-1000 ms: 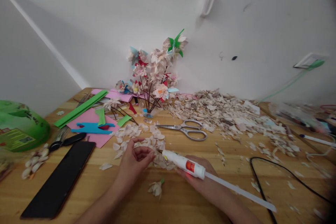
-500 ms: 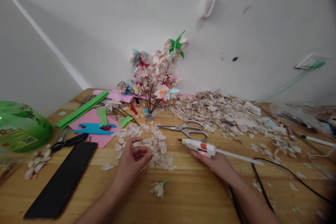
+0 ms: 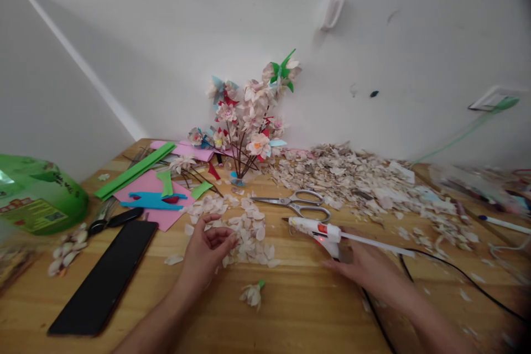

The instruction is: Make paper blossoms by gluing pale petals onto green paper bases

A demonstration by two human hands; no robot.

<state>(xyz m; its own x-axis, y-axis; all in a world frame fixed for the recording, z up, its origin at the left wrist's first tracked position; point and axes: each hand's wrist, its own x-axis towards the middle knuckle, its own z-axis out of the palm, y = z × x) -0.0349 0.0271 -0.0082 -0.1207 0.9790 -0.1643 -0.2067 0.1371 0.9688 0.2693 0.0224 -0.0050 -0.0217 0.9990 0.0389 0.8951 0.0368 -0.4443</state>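
Note:
My left hand (image 3: 209, 249) hovers at the left edge of a loose heap of pale dried petals (image 3: 249, 238). Its fingers are curled in toward the thumb; anything between them is hidden. A white hot glue gun (image 3: 315, 229), its small red light on and a glue stick out the back, lies on the table pointing left. My right hand (image 3: 360, 263) is just behind its handle, thumb and fingers apart and not wrapped round it. A small petal flower with a green base (image 3: 252, 294) lies between my forearms. Open scissors (image 3: 296, 203) lie beyond the gun.
A bunch of handmade flowers (image 3: 253, 116) stands by the wall. Dried scraps (image 3: 357, 177) spread across the back right. Coloured paper (image 3: 160, 202), a black phone (image 3: 105, 276) and a green bottle (image 3: 41, 193) are on the left. A black cord (image 3: 468, 276) crosses the right side.
My right hand has loosened from the glue gun and drawn back to the right. The left hand has barely moved. The whole view has shifted slightly.

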